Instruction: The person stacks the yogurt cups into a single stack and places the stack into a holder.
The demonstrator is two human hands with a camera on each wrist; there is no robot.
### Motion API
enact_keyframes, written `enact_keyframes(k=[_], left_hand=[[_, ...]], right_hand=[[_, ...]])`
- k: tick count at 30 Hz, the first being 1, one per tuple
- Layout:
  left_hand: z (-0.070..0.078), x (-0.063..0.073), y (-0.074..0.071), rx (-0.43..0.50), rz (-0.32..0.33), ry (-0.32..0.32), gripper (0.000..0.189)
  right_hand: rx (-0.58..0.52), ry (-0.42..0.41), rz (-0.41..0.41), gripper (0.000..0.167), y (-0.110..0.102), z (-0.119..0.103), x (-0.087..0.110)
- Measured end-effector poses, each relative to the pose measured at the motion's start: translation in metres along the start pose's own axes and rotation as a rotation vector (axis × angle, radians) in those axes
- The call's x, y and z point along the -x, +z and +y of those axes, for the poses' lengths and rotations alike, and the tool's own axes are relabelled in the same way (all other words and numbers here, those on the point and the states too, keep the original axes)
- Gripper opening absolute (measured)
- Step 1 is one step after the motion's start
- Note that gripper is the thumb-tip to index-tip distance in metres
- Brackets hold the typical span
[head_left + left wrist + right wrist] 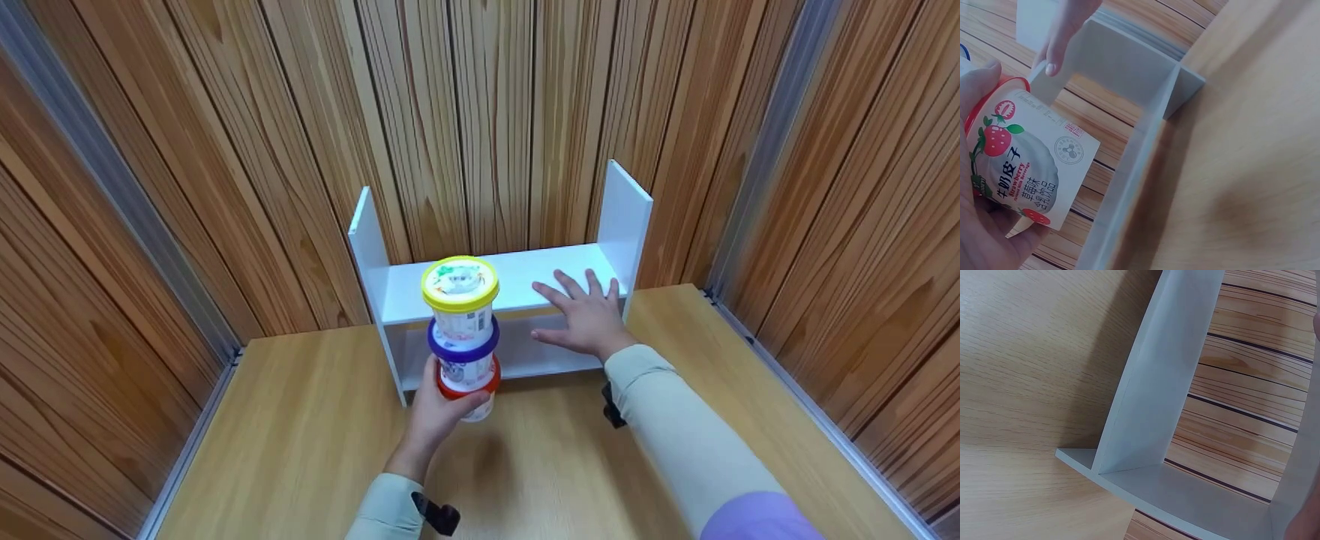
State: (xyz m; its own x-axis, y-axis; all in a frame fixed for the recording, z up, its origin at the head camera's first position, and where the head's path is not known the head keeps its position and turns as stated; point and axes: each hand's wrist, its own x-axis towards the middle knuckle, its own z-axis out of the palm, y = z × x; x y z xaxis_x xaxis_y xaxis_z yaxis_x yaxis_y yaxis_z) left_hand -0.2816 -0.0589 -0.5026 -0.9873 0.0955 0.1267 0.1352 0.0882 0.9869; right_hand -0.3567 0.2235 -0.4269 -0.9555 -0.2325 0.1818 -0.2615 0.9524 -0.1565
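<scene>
My left hand (pixel 435 414) grips the lowest of three stacked tubs, lifted in front of the white shelf (pixel 536 266). That bottom tub (pixel 1022 160) has a red lid and strawberry pictures on its white side. On it stands a tub with a blue lid (pixel 463 354), and on top is one with a yellow lid (pixel 460 289). The stack looks roughly upright in the head view. My right hand (pixel 589 315), fingers spread, is at the right half of the shelf, holding nothing. Whether it touches the upper board is hard to tell.
The shelf has two levels and tall side panels, and stands on a wooden table (pixel 300 435) against a wood-plank wall (pixel 495 135). Plank walls with metal corner posts (pixel 772 127) close in both sides. Dark camera straps (pixel 435 514) sit on the wrists.
</scene>
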Motion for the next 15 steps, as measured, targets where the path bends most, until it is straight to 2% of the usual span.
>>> enact_keyframes(k=[15], left_hand=[[0.015,-0.004,0.000,-0.003,-0.017,0.016,0.104]], right_hand=[[-0.010,0.006,-0.003,0.089,0.001,-0.001,-0.001]])
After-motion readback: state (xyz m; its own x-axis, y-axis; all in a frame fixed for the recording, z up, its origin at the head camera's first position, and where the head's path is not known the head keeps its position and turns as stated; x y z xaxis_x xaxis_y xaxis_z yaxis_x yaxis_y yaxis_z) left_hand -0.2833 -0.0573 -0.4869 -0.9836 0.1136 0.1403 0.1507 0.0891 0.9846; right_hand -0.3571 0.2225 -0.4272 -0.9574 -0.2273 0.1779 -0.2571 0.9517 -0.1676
